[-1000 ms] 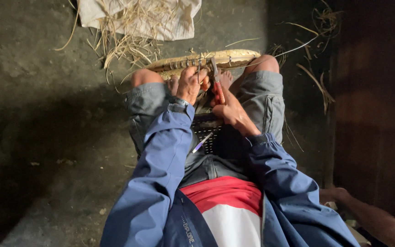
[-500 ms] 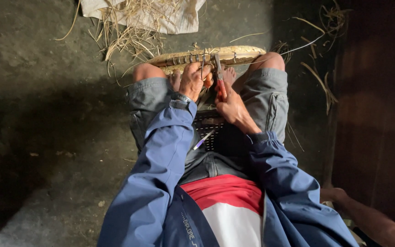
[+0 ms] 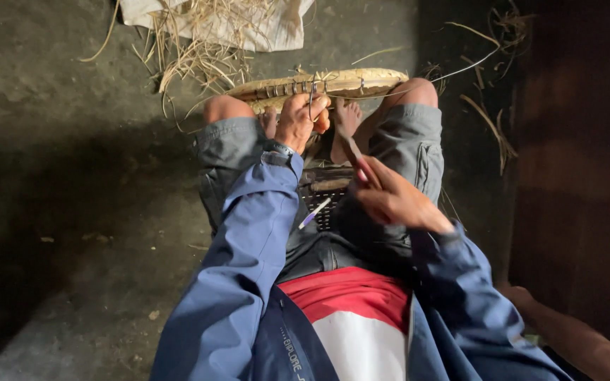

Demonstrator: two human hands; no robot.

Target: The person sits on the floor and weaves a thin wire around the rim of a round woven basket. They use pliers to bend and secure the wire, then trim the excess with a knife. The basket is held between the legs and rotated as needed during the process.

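Hidden / unclear: far side of woven basket rim (image 3: 319,86) is cut by knees and left hand (image 3: 301,120); only an edge-on strip shows. Body of the basket betw. the legs is dark; a black lattice part (image 3: 326,194) shows at approx. frame centre, and whether it belongs to the basket cannot be told. Tip of tool in right hand (image 3: 390,199) merges w/ shadow near the foot. Lower right corner: another person's bare forearm (image 3: 580,339), cut off by frame edge. Right third of frame very dark.

Count: 2 own hands, 2 knees, 1 bare foot (image 3: 347,116) visible, 1 basket rim, 1 thin stick-like tool (image 3: 356,156), 1 small white-purple pen-like item (image 3: 314,213) on the lap, 1 pale sack (image 3: 248,25) w/ loose straw (image 3: 192,56) at 12 o'clock, a few stray strips (image 3: 488,120) on the floor at 2 o'clock.

Basket rim: pale tan, flat oval, bound w/ dark wrapped lashings at regular spacing; lies across the knees at 12 o'clock from frame centre, one thin strand (image 3: 453,70) trailing toward 2 o'clock.

Left hand grip: fingers pressed together around the rim at its middle, thumb side near a lashing. Right hand grip: fingers pinching the tool, which points toward 11 o'clock, at the rim; hand sits at 4 o'clock from the left hand, apart from the rim.

Floor (image 3: 72,176): grey concrete, rough.
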